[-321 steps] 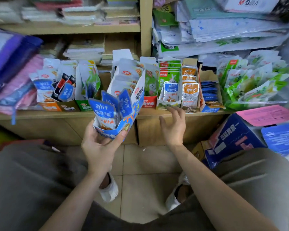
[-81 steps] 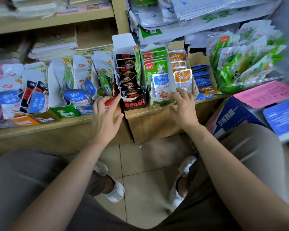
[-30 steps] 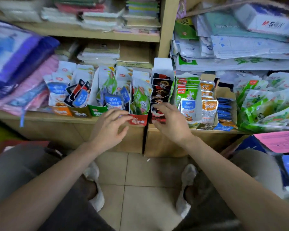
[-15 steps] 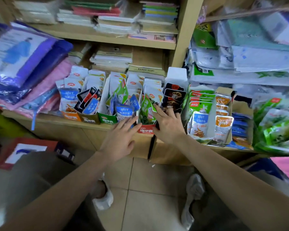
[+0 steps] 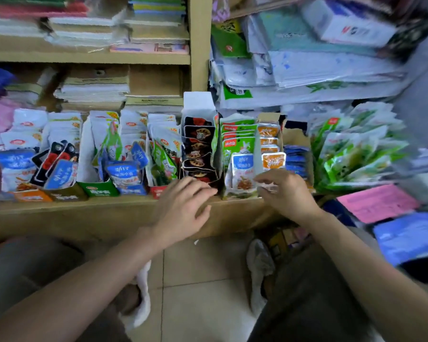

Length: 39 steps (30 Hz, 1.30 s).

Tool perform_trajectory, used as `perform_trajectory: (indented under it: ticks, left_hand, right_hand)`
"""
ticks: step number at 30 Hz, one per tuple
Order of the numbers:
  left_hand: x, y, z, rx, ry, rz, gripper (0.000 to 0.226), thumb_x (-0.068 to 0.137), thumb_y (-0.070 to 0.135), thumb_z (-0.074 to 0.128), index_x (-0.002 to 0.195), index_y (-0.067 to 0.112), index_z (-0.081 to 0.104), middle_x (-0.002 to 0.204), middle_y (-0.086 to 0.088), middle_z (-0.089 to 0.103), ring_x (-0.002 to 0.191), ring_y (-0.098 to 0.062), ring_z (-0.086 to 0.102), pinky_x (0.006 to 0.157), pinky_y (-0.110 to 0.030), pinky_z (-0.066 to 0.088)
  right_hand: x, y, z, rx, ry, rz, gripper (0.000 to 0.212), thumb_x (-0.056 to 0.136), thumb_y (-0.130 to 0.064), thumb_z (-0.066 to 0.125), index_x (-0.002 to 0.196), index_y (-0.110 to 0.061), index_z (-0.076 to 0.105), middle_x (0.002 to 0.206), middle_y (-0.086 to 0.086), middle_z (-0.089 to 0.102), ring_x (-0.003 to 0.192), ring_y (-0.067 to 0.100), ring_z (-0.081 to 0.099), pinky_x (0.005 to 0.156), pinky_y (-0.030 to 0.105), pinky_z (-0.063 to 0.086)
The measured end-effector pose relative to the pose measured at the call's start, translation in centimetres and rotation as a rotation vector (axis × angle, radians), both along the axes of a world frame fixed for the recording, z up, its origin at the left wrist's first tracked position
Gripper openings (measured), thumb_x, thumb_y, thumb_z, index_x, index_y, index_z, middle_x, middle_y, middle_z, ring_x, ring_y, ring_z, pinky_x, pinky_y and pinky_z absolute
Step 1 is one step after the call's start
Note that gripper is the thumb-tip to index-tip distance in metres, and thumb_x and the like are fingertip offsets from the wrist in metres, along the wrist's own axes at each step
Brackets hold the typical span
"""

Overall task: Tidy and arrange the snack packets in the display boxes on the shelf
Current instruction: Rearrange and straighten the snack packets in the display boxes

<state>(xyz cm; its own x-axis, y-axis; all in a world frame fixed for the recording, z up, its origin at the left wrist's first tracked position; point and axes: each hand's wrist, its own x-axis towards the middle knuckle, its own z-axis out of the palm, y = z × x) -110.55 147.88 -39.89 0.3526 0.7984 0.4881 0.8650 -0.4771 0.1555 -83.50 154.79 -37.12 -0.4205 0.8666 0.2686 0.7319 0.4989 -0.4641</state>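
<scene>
Standing side by side along the front edge of the wooden shelf, the display boxes hold upright rows of snack packets. Near the middle, a tall box with a raised white flap carries a stepped row of black packets. Immediately to its right are green packets with one blue-and-white packet at the front. Next comes a narrow row of orange packets, then dark blue packets in an open brown carton. Left of the black row, boxes with red, green and orange fronts hold mixed white, green and blue packets, several leaning across one another.

Left hand: palm down, fingers straight and spread, gripping nothing. Its fingertips lie at the foot of the black-packet box; contact cannot be confirmed.

Right hand: palm down, fingers loosely bent, in front of the lowest orange packets. The index finger points toward the blue-and-white packet. No grip on a packet shows, and blur prevents confirming contact.

Further right lies a loose, blurred heap of green packets. Below it are a pink sheet and a blue box. Behind and above the display boxes sit stacks of paper goods. Beneath the shelf are the tiled floor and the person's white shoes.
</scene>
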Motion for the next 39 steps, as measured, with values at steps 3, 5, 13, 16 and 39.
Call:
perform_trajectory:
  ticks: [3, 5, 13, 16, 39]
  left_hand:
    - [3.9, 2.6, 0.2, -0.009, -0.021, -0.136, 0.032, 0.088, 0.030, 0.067, 0.117, 0.018, 0.071, 0.110, 0.003, 0.068, 0.105, -0.021, 0.059, 0.088, -0.039, 0.050]
    - [6.3, 4.4, 0.3, -0.045, -0.017, -0.206, 0.037, 0.088, 0.033, 0.069, 0.122, 0.019, 0.069, 0.116, 0.002, 0.067, 0.110, -0.020, 0.057, 0.092, -0.040, 0.051]
    - [12.8, 12.3, -0.2, -0.178, 0.134, -0.170, 0.072, 0.096, 0.046, 0.057, 0.156, 0.021, 0.027, 0.160, -0.006, 0.032, 0.145, -0.026, 0.028, 0.116, -0.046, 0.028]
    - [13.2, 13.4, -0.7, -0.177, 0.074, -0.123, 0.068, 0.093, 0.039, 0.063, 0.152, 0.018, 0.036, 0.146, -0.005, 0.047, 0.133, -0.026, 0.040, 0.109, -0.045, 0.038]
    - [16.3, 15.0, 0.3, -0.050, -0.248, 0.162, 0.027, 0.092, 0.026, 0.070, 0.117, 0.017, 0.068, 0.111, -0.002, 0.071, 0.102, -0.023, 0.063, 0.078, -0.034, 0.051]
  right_hand:
    - [3.9, 0.5, 1.2, -0.007, -0.063, -0.181, 0.023, 0.080, -0.015, 0.080, 0.102, -0.013, 0.074, 0.094, 0.002, 0.072, 0.085, 0.020, 0.067, 0.076, 0.036, 0.056]
    - [6.2, 0.5, 1.4, -0.080, -0.110, -0.274, 0.031, 0.077, -0.013, 0.081, 0.107, -0.012, 0.072, 0.097, 0.003, 0.068, 0.089, 0.022, 0.065, 0.076, 0.031, 0.050]
    - [8.8, 0.7, -2.1, -0.246, -0.211, -0.434, 0.051, 0.076, -0.019, 0.081, 0.124, -0.026, 0.067, 0.115, 0.001, 0.063, 0.106, 0.023, 0.062, 0.087, 0.031, 0.050]
    - [8.4, 0.2, -3.7, -0.171, -0.154, -0.439, 0.051, 0.078, -0.012, 0.079, 0.127, -0.018, 0.066, 0.119, 0.004, 0.059, 0.107, 0.025, 0.062, 0.091, 0.039, 0.054]
    - [10.0, 3.9, -3.9, -0.042, 0.255, -0.755, 0.019, 0.093, -0.013, 0.063, 0.076, -0.008, 0.068, 0.064, 0.003, 0.059, 0.061, 0.022, 0.053, 0.059, 0.026, 0.034]
